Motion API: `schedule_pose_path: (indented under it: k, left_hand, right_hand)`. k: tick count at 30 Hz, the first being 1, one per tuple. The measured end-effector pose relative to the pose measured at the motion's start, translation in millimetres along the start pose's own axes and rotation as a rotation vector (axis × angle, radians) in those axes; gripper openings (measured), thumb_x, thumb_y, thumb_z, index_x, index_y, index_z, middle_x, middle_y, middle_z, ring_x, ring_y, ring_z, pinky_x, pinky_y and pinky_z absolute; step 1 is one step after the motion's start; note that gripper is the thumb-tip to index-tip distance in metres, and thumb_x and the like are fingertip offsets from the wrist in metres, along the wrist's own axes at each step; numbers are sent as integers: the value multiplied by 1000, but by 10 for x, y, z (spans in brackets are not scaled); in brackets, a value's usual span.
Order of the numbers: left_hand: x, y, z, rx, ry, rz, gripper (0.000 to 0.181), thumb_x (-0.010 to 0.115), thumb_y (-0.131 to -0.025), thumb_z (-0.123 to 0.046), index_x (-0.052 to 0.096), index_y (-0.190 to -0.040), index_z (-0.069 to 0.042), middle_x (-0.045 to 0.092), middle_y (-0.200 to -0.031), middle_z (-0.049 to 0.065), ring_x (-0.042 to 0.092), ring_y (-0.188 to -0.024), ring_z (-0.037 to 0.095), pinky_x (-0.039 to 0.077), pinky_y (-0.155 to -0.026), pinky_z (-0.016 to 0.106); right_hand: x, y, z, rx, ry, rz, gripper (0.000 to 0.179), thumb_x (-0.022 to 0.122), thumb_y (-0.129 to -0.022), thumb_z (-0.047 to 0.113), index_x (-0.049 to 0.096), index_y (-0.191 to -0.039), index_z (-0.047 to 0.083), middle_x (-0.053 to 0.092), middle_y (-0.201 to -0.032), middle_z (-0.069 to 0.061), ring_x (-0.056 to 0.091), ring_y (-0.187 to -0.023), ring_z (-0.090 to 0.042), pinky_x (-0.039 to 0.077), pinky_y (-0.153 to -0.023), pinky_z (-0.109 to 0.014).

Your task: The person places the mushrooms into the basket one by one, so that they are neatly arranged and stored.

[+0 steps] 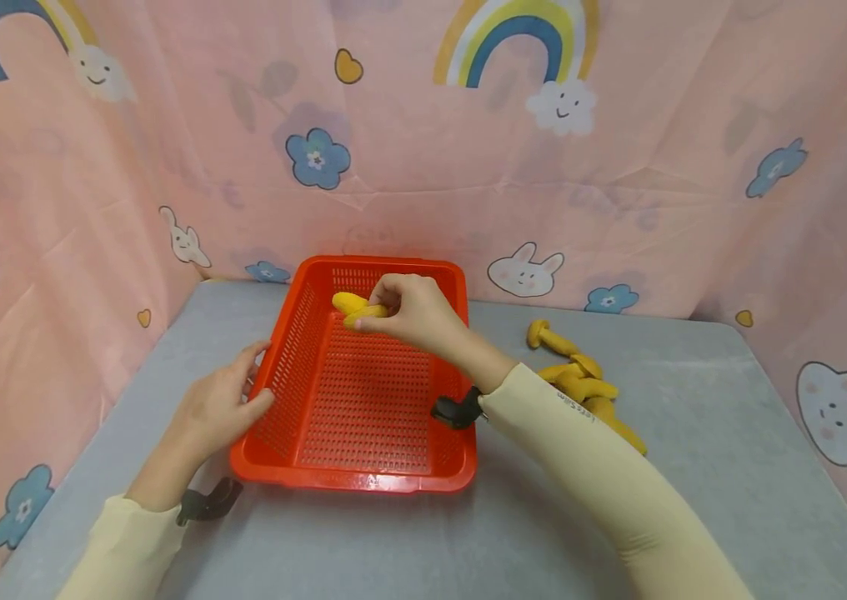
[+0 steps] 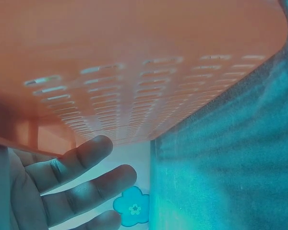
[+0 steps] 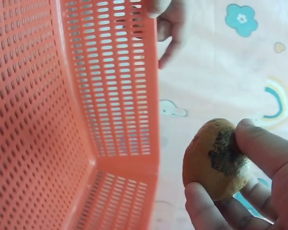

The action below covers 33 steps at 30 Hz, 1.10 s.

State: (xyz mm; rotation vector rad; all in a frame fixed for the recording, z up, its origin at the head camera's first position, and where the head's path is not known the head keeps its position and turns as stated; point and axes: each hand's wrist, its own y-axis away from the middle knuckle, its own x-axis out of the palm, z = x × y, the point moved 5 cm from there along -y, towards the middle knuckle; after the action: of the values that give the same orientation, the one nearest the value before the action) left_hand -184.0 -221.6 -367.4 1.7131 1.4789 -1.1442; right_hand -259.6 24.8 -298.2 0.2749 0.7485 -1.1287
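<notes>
A red basket [image 1: 374,367] with slotted walls stands on the table. At its left rim my left hand [image 1: 217,408] holds on, thumb over the edge; in the left wrist view the fingers [image 2: 93,189] lie outside the wall. My right hand [image 1: 419,312] pinches a yellow mushroom [image 1: 352,307] above the far part of the basket. Close up in the right wrist view, the mushroom [image 3: 213,160] shows a dark rough patch, between the thumb and fingers. On the table right of the basket lie several more yellow mushrooms [image 1: 581,387], partly hidden behind my right sleeve.
A grey-blue table [image 1: 701,433] spreads around the basket. Pink patterned cloth [image 1: 408,200] hangs behind it and at both sides. Black wrist mounts [image 1: 457,410] sit on both arms, the right one by the basket's right rim.
</notes>
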Motion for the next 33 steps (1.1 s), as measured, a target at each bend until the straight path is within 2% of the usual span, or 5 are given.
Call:
schedule_pose_path:
  k: [8, 16, 21, 33]
  left_hand:
    - [23, -5, 6, 8, -17, 0, 62, 56, -87, -23, 37, -143, -5, 68, -102, 14, 66, -78, 20, 50, -60, 34]
    - [11, -7, 3, -8, 1, 5, 61, 55, -88, -22, 36, -144, -5, 68, -104, 15, 66, -81, 22, 52, -62, 35]
    - [10, -6, 7, -6, -2, 5, 62, 55, -88, -23, 36, -144, -5, 68, -105, 16, 66, -81, 21, 52, -62, 35]
    - [11, -15, 22, 0, -4, -1, 62, 55, -87, -23, 37, -143, -6, 68, -107, 16, 67, -81, 21, 51, -62, 35]
  right_hand:
    - [233, -171, -64, 140, -49, 34, 29, 81, -76, 32, 62, -85, 11, 64, -87, -1, 57, -81, -17, 48, -64, -25]
    - [387, -286, -70, 137, -101, -13, 29, 79, -77, 35, 64, -83, 12, 65, -87, -2, 59, -78, -16, 49, -62, -24]
    - [498, -312, -157, 142, -109, -15, 29, 79, -77, 35, 64, -85, 11, 64, -88, -2, 58, -80, -17, 49, -64, -23]
    - [711, -340, -357, 180, -25, -1, 27, 79, -77, 32, 63, -83, 12, 64, -82, -2, 55, -70, -16, 44, -57, -22]
